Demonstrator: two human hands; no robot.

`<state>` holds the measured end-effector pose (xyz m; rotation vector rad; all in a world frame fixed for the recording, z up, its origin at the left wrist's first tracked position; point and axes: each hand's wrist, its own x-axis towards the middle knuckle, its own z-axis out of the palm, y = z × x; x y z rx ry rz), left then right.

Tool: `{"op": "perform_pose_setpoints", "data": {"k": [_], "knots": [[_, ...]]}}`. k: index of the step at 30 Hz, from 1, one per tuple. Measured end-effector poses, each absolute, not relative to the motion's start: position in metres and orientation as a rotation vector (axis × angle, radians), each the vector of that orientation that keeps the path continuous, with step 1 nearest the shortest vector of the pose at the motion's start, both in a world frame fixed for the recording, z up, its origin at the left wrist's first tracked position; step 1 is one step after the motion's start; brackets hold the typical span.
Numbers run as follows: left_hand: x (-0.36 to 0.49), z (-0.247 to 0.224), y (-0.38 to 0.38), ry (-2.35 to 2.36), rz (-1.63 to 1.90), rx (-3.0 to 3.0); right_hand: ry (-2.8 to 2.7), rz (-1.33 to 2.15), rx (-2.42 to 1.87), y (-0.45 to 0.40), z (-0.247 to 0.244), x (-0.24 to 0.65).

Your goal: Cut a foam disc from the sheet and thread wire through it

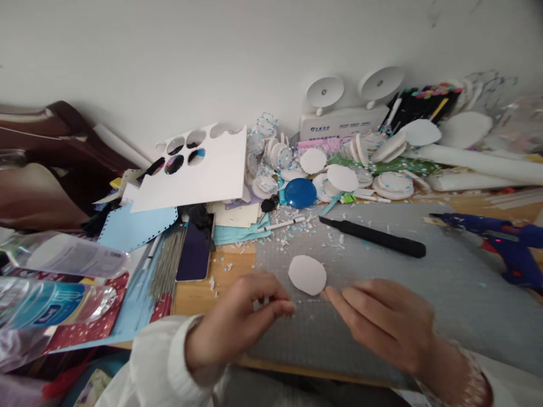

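A white foam disc (307, 275) with an uneven edge lies flat on the grey mat (458, 271), between my two hands. My left hand (246, 311) is just left of it, thumb and fingers curled toward each other with a small gap between them and nothing visible held. On the right, the fingertips of my right hand (382, 322) come down close to the disc's lower right edge, slightly blurred, fingers extended. Behind the disc lies a black cutting pen (382, 237). A blue lid (300, 193) sits farther back.
A blue glue gun (504, 237) rests at the right. Foam discs crowd the back beside a white twin-lamp box (343, 121). A white sheet with round holes (203, 181), a phone (194, 254) and plastic bottles (55, 302) are at the left.
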<state>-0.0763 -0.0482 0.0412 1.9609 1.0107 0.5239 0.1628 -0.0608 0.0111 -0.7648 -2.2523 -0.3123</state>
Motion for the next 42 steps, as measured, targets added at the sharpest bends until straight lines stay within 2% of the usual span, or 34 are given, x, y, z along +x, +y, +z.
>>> {"op": "perform_pose_setpoints", "data": {"k": [2,5,8,12,14,16,21,23,27,31,36,42], "knots": [[-0.077,0.049,-0.048,0.87,0.335,1.527,-2.241,-0.342,-0.709,-0.061,0.012,0.163],[-0.079,0.055,-0.05,0.864,0.34,1.391,-2.163,-0.058,-0.828,-0.059,0.013,0.162],[-0.079,0.052,-0.052,0.994,0.577,1.783,-2.121,0.246,-0.939,-0.056,0.013,0.16],[-0.08,0.043,-0.056,0.928,0.865,2.468,-2.129,0.373,-0.995,-0.056,0.011,0.159],[-0.079,0.043,-0.058,0.855,0.956,2.602,-2.122,0.304,-1.0,-0.059,0.01,0.162],[-0.078,0.047,-0.058,0.888,1.022,2.48,-2.166,0.07,-0.929,-0.063,0.009,0.167],[-0.071,0.048,-0.04,1.038,0.644,2.019,-2.395,-0.491,-0.56,-0.052,0.01,0.179],[-0.07,0.039,-0.028,1.066,0.787,2.209,-2.36,-0.522,-0.662,-0.036,0.008,0.177],[-0.071,0.02,-0.008,0.852,1.004,2.903,-2.213,0.066,-0.996,-0.013,0.001,0.17],[-0.073,0.012,-0.003,0.645,1.041,3.184,-2.163,0.467,-1.056,-0.012,-0.006,0.172],[-0.073,0.003,-0.003,0.671,1.03,3.217,-2.121,0.574,-1.015,-0.016,-0.015,0.175],[-0.074,-0.001,-0.004,0.729,0.906,3.194,-2.072,0.465,-1.078,-0.014,-0.029,0.173]]}}
